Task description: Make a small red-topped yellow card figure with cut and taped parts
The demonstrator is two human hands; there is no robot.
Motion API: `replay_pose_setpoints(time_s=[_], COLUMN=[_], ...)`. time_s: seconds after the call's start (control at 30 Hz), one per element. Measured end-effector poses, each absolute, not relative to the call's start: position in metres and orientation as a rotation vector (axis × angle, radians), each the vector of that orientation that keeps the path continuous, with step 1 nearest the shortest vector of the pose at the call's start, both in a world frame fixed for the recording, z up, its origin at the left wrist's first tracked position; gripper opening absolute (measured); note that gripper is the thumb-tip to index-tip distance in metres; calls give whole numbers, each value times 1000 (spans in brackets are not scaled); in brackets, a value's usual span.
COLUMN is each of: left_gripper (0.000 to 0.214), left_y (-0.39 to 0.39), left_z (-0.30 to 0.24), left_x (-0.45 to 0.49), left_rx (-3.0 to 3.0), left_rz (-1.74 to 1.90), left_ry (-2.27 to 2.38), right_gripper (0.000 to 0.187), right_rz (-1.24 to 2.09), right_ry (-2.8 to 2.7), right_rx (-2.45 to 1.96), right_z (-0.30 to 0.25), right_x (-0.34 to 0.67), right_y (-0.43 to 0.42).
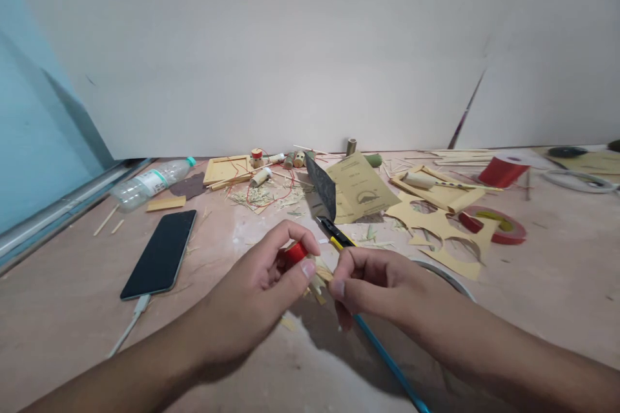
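My left hand (274, 293) is closed around a small pale piece with a red end (296, 253), which looks like a short bamboo tube. The thumb and forefinger of my right hand (365, 281) pinch a thin pale yellow strip (323, 273) at the tube's near end. Whether the strip is joined to the tube cannot be made out. Just beyond my hands lies a utility knife (335, 232) with a black and yellow handle. A blue rod (387, 352) runs out below my right hand toward the front edge.
A phone (159, 255) on a cable and a plastic bottle (150, 184) lie left. Folded sandpaper (363, 190), shavings (264, 197) and a small red-topped figure (256, 157) are at the back. Cut-out card (448, 232), red tape (513, 230) and a red ribbon spool (504, 171) lie right.
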State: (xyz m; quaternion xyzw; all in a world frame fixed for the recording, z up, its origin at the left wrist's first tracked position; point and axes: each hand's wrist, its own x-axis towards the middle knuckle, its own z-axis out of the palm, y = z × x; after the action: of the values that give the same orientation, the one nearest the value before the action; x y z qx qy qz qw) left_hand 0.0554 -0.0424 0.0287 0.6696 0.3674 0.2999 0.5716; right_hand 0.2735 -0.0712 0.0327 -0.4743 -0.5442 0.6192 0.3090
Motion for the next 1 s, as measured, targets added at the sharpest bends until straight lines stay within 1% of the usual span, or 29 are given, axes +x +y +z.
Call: replay_pose_setpoints(time_s=[0.1, 0.43, 0.6, 0.73, 1.0], left_gripper=[14, 12, 14, 17, 11], left_y=[-42, -42, -42, -43, -44], left_z=[28, 27, 27, 25, 27], left_x=[56, 56, 57, 57, 56], left_rx=[1583, 1598, 1581, 1550, 1524], left_rz=[698, 670, 675, 669, 680], left_ry=[863, 890, 884, 869, 861], right_gripper=[18, 10, 12, 10, 9], right_rz=[1649, 1660, 1666, 1670, 1676], right_ry=[-1424, -1400, -1392, -1375, -1394], right_rx=[-1241, -1262, -1264, -1257, -1276], right_z=[32, 29, 28, 29, 29], right_x=[273, 272, 273, 272, 273], right_y=[-71, -71, -72, -70, -69])
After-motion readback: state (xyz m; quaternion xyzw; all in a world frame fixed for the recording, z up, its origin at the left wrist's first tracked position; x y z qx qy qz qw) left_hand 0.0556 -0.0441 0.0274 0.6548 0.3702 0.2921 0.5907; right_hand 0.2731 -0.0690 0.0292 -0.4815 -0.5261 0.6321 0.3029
